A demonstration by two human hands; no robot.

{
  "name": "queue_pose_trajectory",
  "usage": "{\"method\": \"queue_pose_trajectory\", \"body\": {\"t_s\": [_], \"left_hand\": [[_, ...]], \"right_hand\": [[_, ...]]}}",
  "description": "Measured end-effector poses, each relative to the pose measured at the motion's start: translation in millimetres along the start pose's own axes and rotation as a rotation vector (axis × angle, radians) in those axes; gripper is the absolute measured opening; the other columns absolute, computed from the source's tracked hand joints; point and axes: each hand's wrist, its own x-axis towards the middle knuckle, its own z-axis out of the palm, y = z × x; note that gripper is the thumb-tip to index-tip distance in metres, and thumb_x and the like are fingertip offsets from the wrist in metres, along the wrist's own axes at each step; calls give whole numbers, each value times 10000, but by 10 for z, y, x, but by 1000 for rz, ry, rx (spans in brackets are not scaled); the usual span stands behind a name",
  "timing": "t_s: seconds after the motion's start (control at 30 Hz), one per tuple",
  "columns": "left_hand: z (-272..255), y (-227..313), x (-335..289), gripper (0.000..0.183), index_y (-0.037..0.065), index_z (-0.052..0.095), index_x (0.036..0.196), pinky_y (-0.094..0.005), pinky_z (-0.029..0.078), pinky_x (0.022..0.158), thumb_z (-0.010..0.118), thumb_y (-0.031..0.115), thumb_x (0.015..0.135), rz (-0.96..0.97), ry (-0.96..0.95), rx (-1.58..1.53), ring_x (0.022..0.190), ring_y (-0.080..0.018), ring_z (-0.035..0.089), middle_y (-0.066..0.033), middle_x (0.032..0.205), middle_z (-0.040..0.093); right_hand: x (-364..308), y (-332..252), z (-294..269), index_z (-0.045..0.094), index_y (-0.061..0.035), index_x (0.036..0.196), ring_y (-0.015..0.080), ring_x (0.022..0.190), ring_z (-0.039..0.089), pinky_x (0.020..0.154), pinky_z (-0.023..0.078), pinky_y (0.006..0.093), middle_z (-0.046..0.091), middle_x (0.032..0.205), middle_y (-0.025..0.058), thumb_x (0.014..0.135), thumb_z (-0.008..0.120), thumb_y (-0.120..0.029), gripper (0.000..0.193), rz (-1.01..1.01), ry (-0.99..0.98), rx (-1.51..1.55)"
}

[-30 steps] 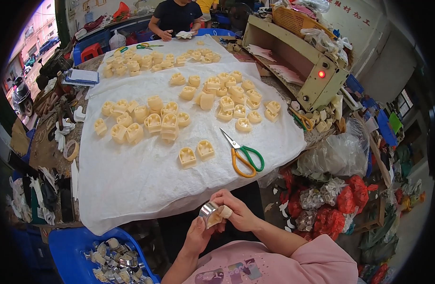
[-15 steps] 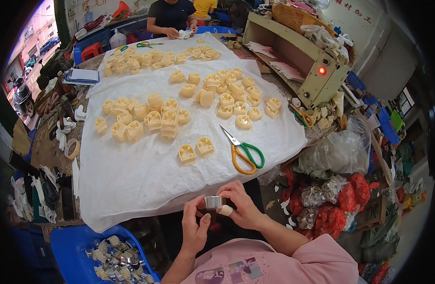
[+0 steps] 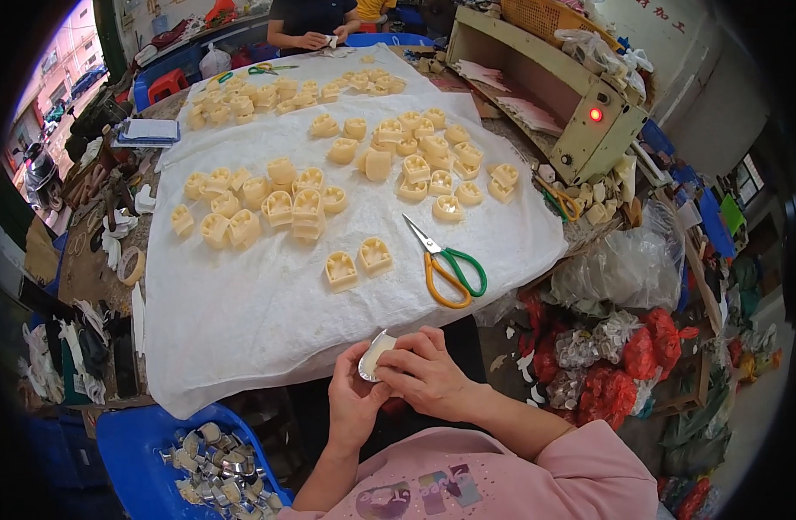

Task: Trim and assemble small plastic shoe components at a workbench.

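Observation:
Between my two hands, over the near edge of the cloth-covered table, is a small silver-banded piece (image 3: 377,355) with a pale cream face, now tilted. My left hand (image 3: 353,397) grips it from the left side. My right hand (image 3: 426,374) closes on it from the right, its fingers over the cream face and hiding part of it. Farther off on the cloth lie two cream D-shaped hollow pieces (image 3: 375,256). Right of them rest slim-bladed scissors (image 3: 446,264) with one green and one orange handle, blades apart.
Many similar cream pieces spread over the white cloth (image 3: 242,321). A blue basin (image 3: 125,451) at lower left holds silver-banded pieces. A cream metal machine (image 3: 580,130) with a lit red lamp stands right. Red and clear bags (image 3: 606,390) lie below. Across the table sits another person (image 3: 316,26).
The silver-banded piece has been turned so its cream face shows instead of its shiny side. My right fingers have shifted onto that face. The view has moved slightly.

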Motion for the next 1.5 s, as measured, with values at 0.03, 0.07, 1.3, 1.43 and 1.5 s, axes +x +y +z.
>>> {"method": "queue_pose_trajectory", "body": {"t_s": [0.03, 0.07, 1.3, 1.43, 1.5], "left_hand": [[-7, -1, 8, 612, -23, 388, 1242, -306, 454, 911, 731, 208, 791, -6, 3, 2, 1051, -181, 535, -108, 1135, 531], [-14, -4, 7, 611, -22, 394, 1243, -305, 455, 909, 733, 203, 788, 7, -2, 10, 1049, -182, 540, -109, 1138, 537], [-244, -268, 535, 535, 0, 352, 1332, -412, 454, 870, 446, 350, 938, -280, -250, -963, 985, -341, 558, -238, 1182, 510], [-154, -197, 631, 568, 4, 353, 1331, -392, 458, 846, 446, 393, 928, -371, -261, -947, 957, -325, 569, -223, 1123, 539], [-115, -183, 663, 630, 18, 354, 1335, -379, 458, 858, 530, 426, 887, -271, -176, -497, 1002, -301, 552, -187, 1160, 508]], "right_hand": [[9, 4, -6, 608, -100, 972, 226, 960, 486, 822, 328, 413, 543, 1040, 16, 623, 727, -203, 383, 5, -1, 5], [17, -4, -14, 603, -98, 981, 232, 988, 484, 842, 331, 418, 531, 1053, 34, 623, 717, -201, 390, 13, -9, 32], [111, 749, 307, 578, -42, 1014, 151, 772, 552, 690, 446, 265, 568, 879, 56, 851, 610, -118, 183, 578, 137, 1057], [88, 832, 212, 575, -15, 934, 136, 764, 548, 680, 435, 252, 544, 842, 54, 854, 596, -74, 101, 542, 71, 1154], [43, 869, 211, 566, 0, 922, 114, 762, 534, 676, 427, 246, 535, 847, 48, 854, 580, -38, 80, 631, 185, 1209]]}}
